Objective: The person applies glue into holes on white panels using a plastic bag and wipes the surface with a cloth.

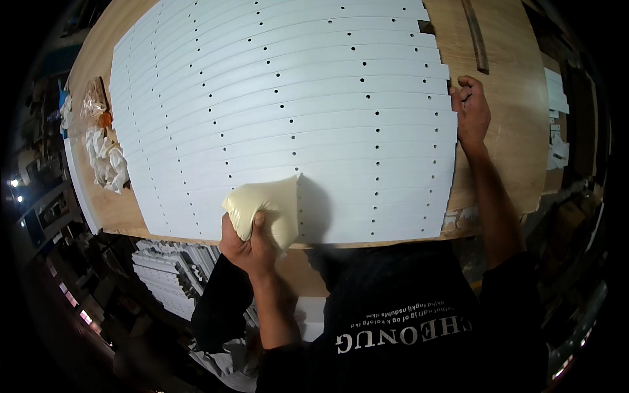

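Single head-worn fisheye view, facing steeply down over the nearby table [517, 131]; the dim margins are hard to make out.

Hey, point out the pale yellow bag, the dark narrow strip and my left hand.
Pale yellow bag [278, 202]: head view, on the middle of its visible side.
Dark narrow strip [476, 36]: head view, midway along its visible length.
Left hand [249, 245]: head view, on the middle of the hand.
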Tool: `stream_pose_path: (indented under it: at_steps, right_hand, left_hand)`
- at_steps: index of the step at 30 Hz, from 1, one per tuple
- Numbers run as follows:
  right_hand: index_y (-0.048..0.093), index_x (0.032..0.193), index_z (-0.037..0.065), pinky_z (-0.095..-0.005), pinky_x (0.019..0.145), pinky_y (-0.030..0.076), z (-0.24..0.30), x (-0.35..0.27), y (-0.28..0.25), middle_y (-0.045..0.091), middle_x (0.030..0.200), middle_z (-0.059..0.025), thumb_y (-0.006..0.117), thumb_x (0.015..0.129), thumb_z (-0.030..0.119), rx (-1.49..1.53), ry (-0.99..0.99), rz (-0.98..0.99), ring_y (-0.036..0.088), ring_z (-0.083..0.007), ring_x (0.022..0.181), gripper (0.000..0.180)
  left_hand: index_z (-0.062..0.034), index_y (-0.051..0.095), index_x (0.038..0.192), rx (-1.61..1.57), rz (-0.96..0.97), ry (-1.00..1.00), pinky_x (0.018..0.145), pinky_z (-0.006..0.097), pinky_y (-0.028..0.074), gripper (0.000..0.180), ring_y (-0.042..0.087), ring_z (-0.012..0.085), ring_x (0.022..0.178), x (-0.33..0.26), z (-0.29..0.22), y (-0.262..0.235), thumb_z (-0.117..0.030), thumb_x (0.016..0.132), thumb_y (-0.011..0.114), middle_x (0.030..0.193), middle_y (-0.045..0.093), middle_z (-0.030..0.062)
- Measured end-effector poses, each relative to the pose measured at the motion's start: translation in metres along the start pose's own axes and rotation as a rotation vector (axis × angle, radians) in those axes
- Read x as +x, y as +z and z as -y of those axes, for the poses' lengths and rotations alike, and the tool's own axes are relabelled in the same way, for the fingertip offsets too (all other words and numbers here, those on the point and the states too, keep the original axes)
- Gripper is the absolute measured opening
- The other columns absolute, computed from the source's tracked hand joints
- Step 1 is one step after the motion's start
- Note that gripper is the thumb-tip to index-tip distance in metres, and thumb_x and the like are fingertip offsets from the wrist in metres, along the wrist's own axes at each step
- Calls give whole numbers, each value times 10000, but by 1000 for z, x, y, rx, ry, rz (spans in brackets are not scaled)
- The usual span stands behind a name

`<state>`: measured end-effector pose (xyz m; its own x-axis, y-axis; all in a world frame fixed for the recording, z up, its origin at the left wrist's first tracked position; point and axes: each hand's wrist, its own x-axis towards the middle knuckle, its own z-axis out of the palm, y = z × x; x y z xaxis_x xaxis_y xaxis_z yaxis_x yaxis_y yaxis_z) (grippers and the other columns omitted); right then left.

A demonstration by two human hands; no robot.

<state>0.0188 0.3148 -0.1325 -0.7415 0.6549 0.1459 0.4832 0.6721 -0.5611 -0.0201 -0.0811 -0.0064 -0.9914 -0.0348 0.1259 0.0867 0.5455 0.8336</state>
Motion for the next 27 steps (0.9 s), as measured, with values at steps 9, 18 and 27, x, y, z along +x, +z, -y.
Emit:
stream_pose_path:
  at_steps: [9, 18, 27]
  right_hand:
    - [535, 1107, 66, -342, 640, 447, 5, 1, -3, 539, 696, -38, 605, 873, 242, 11, 1, 22, 558, -202, 673, 301]
    - [532, 1105, 69, -335, 638, 444, 8, 1, 0, 531, 690, -40, 611, 868, 229, 39, 6, 12, 544, -193, 661, 297]
    - [543, 1076, 61, -318, 581, 423, 3, 0, 1, 494, 660, -31, 628, 857, 203, 108, -8, -6, 500, -173, 600, 275]
  left_hand:
    - [54, 632, 898, 44, 37, 21, 629, 235, 464, 207, 597, 129, 682, 6, 2, 3, -132, 828, 689, 798, 645, 88]
    - [53, 627, 893, -7, -10, 29, 646, 228, 461, 221, 593, 118, 692, 12, 6, 8, -152, 836, 687, 793, 650, 81]
    - [55, 618, 901, -35, -12, 23, 657, 221, 459, 229, 579, 100, 699, 23, -4, 11, -158, 843, 681, 789, 657, 72]
